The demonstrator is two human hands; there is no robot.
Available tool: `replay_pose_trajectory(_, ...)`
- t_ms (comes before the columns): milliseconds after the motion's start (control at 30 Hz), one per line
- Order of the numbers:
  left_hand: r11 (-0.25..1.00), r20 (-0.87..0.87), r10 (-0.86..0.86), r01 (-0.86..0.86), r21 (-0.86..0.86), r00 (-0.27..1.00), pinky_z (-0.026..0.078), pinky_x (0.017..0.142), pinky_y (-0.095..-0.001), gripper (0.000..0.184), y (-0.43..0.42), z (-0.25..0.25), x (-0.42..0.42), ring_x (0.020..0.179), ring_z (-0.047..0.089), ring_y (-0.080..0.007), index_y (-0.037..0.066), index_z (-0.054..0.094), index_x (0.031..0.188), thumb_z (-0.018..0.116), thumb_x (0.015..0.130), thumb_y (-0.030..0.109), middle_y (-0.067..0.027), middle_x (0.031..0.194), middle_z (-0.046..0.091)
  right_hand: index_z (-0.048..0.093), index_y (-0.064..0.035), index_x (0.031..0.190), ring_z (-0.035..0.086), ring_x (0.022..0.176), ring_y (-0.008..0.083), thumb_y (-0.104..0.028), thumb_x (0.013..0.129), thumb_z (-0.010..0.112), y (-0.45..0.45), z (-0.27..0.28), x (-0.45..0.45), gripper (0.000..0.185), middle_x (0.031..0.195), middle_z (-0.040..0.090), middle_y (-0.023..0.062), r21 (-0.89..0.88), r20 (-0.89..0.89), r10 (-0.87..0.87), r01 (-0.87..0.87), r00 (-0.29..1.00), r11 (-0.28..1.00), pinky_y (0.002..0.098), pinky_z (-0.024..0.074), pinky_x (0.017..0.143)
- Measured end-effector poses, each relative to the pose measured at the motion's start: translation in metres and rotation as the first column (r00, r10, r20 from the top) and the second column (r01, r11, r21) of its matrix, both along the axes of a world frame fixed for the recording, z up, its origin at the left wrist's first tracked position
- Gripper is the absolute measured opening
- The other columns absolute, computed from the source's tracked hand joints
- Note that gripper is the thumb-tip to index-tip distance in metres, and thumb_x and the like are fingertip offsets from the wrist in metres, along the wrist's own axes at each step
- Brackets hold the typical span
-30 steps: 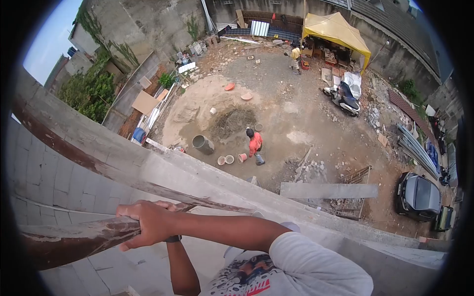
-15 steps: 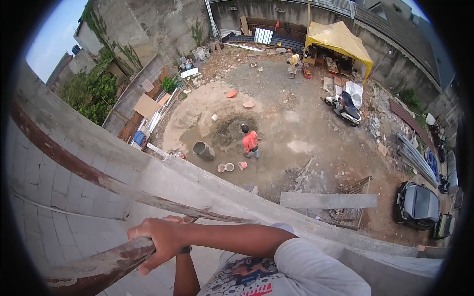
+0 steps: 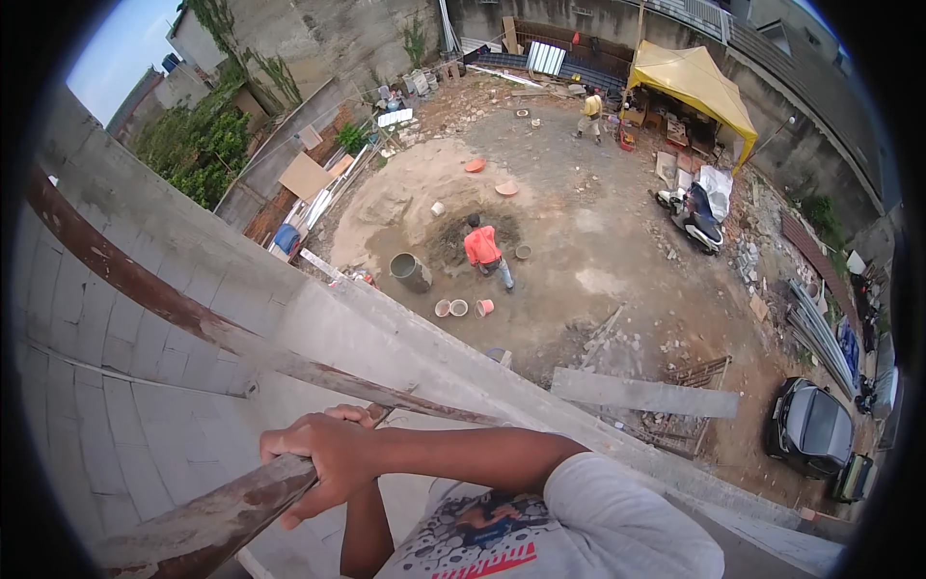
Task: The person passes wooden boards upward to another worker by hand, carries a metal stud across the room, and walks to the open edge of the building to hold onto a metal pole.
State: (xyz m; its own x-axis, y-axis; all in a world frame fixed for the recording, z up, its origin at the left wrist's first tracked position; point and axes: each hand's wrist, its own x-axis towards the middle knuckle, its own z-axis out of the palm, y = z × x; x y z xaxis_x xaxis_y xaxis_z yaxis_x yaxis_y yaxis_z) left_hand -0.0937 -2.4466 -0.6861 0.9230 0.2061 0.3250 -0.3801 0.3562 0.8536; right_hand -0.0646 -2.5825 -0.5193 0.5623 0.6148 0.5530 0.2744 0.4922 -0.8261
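My right hand [image 3: 323,454] is wrapped round a weathered brown pole [image 3: 207,507] that slants up from the lower left. The thumb lies along its lower side, and the forearm crosses in front of my chest. My left hand [image 3: 355,414] is mostly hidden behind the right wrist. Some of its curled fingers show beside the pole's upper end, near a long brown-stained rail [image 3: 207,323]. That rail looks curved in this wide view and runs along the edge of a concrete wall.
Far below, a person in a red top [image 3: 484,249] stands near buckets [image 3: 458,308] and a dark drum [image 3: 411,272]. A person in yellow [image 3: 590,114] is near a yellow canopy [image 3: 690,82]. A concrete ledge [image 3: 386,333] borders the drop. A motorbike [image 3: 696,220] and car [image 3: 810,425] are parked right.
The view has shifted slightly, so the yard appears further right. The person in red has turned and changed stance, and the person in yellow has changed pose. Both my hands stay on the pole.
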Motion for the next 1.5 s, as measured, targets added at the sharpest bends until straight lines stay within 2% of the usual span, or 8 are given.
replay_pose_trajectory(333,0.987,0.017,-0.158,0.158,0.027,0.987,0.049,0.069,-0.0351,0.034,-0.001,0.017,0.000,0.070,0.058,-0.0219,-0.001,0.051,0.095,0.065,0.086,0.029,-0.0150,0.079,0.057,0.053,0.0005,0.096,0.056,0.054,0.0286,-0.056,0.065,0.077,0.003,-0.006,-0.001,0.069,0.058,0.054,0.0117,0.017,0.045,-0.052,0.051,0.998,0.999,0.0372,0.0413,0.055)
replay_pose_trajectory(400,0.987,0.004,-0.152,0.152,0.043,0.988,0.049,0.069,-0.0356,0.033,-0.001,0.018,0.000,0.070,0.058,-0.0218,-0.001,0.052,0.094,0.064,0.087,0.029,-0.0149,0.079,0.058,0.053,-0.0032,0.094,0.058,0.054,0.0251,-0.053,0.065,0.079,0.005,-0.010,0.000,0.063,0.060,0.057,0.0068,0.027,0.073,-0.080,0.079,0.994,0.997,0.0333,0.0405,0.053)
replay_pose_trajectory(633,0.982,-0.006,-0.067,0.067,0.177,0.998,0.048,0.071,-0.0357,0.029,0.001,0.013,-0.002,0.071,0.058,-0.0199,0.000,0.050,0.096,0.059,0.090,0.027,-0.0132,0.078,0.057,0.053,-0.0037,0.095,0.058,0.053,0.0245,-0.048,0.067,0.080,0.002,-0.007,0.001,0.059,0.059,0.056,0.0062,0.035,0.107,-0.098,0.095,0.989,0.995,0.0320,0.0399,0.054)
replay_pose_trajectory(900,0.985,-0.022,-0.099,0.101,0.142,0.995,0.047,0.074,-0.0350,0.029,0.003,0.010,-0.002,0.072,0.057,-0.0198,0.000,0.050,0.096,0.061,0.089,0.026,-0.0122,0.077,0.057,0.052,-0.0039,0.090,0.058,0.051,0.0229,-0.045,0.068,0.081,0.007,-0.010,0.003,0.055,0.060,0.058,0.0057,0.125,0.117,-0.104,0.090,0.988,0.988,0.0312,0.0414,0.051)
replay_pose_trajectory(1000,0.986,-0.006,-0.102,0.102,0.130,0.995,0.048,0.074,-0.0353,0.029,0.007,0.005,0.000,0.071,0.058,-0.0202,0.000,0.050,0.096,0.061,0.089,0.026,-0.0123,0.076,0.057,0.053,-0.0004,0.093,0.057,0.056,0.0338,-0.058,0.066,0.076,0.006,-0.008,0.003,0.067,0.058,0.053,0.0144,0.051,0.052,-0.044,0.042,0.998,0.998,0.0407,0.0432,0.057)
replay_pose_trajectory(1100,0.988,0.016,-0.101,0.098,0.121,0.995,0.048,0.072,-0.0351,0.029,0.005,0.007,0.001,0.070,0.058,-0.0210,-0.001,0.050,0.095,0.061,0.089,0.025,-0.0130,0.075,0.057,0.053,-0.0002,0.093,0.056,0.054,0.0331,-0.058,0.066,0.076,0.007,-0.009,0.001,0.067,0.056,0.051,0.0141,0.082,0.047,-0.067,0.063,0.997,0.995,0.0402,0.0425,0.055)
replay_pose_trajectory(1400,0.990,-0.008,-0.111,0.112,0.082,0.994,0.049,0.068,-0.0357,0.028,0.010,0.002,0.003,0.067,0.058,-0.0233,-0.002,0.049,0.094,0.061,0.089,0.023,-0.0154,0.073,0.058,0.054,0.0012,0.095,0.053,0.051,0.0284,-0.055,0.066,0.077,-0.003,-0.004,-0.001,0.068,0.057,0.052,0.0138,-0.025,0.059,-0.100,0.102,0.993,0.994,0.0387,0.0399,0.053)
replay_pose_trajectory(1500,0.992,-0.017,-0.090,0.092,0.091,0.996,0.050,0.068,-0.0365,0.029,0.007,0.003,0.003,0.067,0.058,-0.0247,-0.002,0.049,0.094,0.062,0.088,0.023,-0.0165,0.073,0.058,0.054,0.0014,0.095,0.054,0.053,0.0281,-0.053,0.067,0.077,0.002,-0.008,-0.004,0.065,0.058,0.053,0.0140,0.055,0.056,-0.139,0.136,0.989,0.989,0.0383,0.0401,0.054)
